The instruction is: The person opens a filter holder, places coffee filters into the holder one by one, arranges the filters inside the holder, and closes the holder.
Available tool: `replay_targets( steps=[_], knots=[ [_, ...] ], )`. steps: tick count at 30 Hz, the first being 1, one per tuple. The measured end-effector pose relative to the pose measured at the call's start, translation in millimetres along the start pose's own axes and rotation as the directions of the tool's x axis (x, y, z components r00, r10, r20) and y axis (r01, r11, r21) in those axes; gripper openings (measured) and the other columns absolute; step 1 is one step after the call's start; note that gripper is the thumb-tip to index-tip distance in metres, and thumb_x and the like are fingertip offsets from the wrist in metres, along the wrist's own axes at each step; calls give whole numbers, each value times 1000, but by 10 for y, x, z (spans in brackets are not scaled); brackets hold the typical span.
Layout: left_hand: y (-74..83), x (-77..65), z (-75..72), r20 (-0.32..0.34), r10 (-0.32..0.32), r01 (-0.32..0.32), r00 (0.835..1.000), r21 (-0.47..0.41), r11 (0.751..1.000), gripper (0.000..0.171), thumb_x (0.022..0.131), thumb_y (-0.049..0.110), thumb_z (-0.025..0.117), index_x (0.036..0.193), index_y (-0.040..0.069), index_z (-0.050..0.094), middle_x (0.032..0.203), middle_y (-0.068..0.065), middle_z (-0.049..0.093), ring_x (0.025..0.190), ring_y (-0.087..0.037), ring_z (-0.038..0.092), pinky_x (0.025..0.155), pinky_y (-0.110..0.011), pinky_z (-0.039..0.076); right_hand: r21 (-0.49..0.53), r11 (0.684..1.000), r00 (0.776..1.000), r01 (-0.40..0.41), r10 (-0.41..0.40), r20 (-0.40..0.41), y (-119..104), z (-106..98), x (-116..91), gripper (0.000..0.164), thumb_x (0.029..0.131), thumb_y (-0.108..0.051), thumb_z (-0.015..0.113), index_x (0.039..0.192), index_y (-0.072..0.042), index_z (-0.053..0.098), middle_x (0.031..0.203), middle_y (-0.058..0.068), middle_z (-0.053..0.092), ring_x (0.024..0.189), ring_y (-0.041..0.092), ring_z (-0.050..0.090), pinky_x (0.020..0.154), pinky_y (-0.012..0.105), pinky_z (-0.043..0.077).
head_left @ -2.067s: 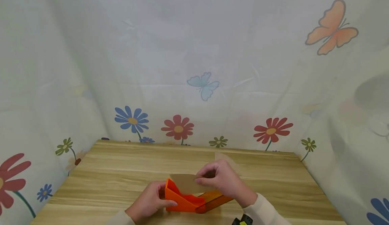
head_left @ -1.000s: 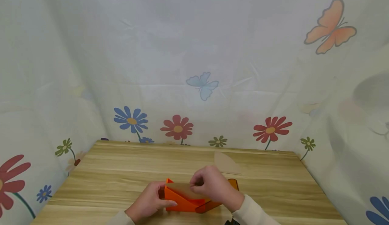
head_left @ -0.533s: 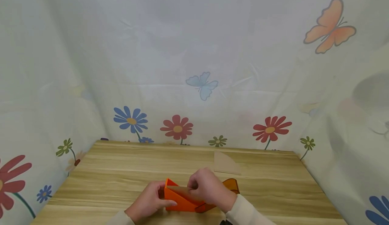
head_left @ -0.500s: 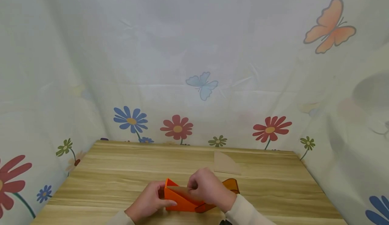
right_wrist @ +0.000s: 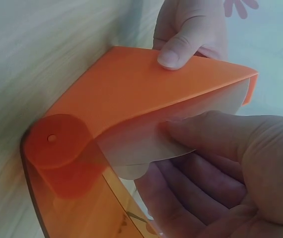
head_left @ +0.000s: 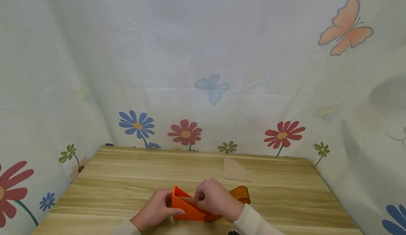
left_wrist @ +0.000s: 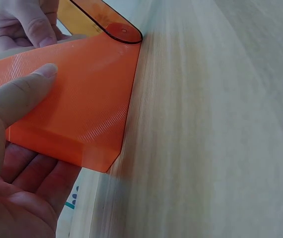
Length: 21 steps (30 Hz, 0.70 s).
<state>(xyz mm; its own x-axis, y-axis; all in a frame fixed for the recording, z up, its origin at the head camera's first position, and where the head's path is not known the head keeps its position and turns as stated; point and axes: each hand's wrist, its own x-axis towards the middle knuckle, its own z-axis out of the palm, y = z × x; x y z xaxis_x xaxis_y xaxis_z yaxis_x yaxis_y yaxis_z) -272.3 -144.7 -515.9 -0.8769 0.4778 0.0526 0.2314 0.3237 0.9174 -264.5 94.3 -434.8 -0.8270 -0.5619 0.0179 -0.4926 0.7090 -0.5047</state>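
An orange plastic box with a hinged see-through amber lid sits on the table, its lid swung away to the right. My left hand grips its closed end, thumb on the near wall and fingers round the bottom edge in the left wrist view. My right hand pinches a brown paper coffee filter between thumb and fingers. Most of this filter lies down inside the box, with its lower edge and a rounded tab showing in the right wrist view. Behind the hands, another fan-shaped coffee filter lies flat.
The wooden table carries all of this. A pale curtain printed with flowers and butterflies hangs behind and at both sides. A dark strap piece shows at the right sleeve.
My right hand has moved left and down, lowering the coffee filter into the orange box. The other filter has come into full view behind it. My left hand has kept its hold.
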Motion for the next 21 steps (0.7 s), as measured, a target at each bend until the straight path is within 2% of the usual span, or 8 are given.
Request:
replay_targets(
  steps=[12, 16, 21],
  knots=[
    [31, -3, -9, 7, -32, 32, 999, -16, 999, 44, 81, 43, 86, 116, 20, 73, 107, 4, 76, 89, -17, 66, 81, -23, 54, -43, 999, 999, 11, -10, 32, -14, 13, -10, 25, 86, -11, 79, 64, -20, 70, 54, -18, 49, 50, 0, 41, 47, 16, 36],
    [27, -1, -9, 12, -25, 26, 1000, -18, 1000, 42, 81, 42, 86, 116, 21, 73, 107, 4, 77, 88, -17, 67, 81, -23, 55, -36, 999, 998, -3, 5, 58, -10, 14, -7, 21, 84, -7, 79, 68, -19, 74, 58, -18, 55, 52, 0, 44, 50, 16, 41],
    [27, -3, -6, 10, -22, 23, 1000, -13, 1000, 41, 81, 41, 86, 115, 22, 73, 106, 5, 76, 87, -16, 65, 80, -23, 54, 39, 998, 996, -41, 38, 80, -16, -25, -2, 14, 82, -6, 81, 76, -18, 79, 66, -15, 64, 58, 2, 52, 59, 17, 50]
  ],
)
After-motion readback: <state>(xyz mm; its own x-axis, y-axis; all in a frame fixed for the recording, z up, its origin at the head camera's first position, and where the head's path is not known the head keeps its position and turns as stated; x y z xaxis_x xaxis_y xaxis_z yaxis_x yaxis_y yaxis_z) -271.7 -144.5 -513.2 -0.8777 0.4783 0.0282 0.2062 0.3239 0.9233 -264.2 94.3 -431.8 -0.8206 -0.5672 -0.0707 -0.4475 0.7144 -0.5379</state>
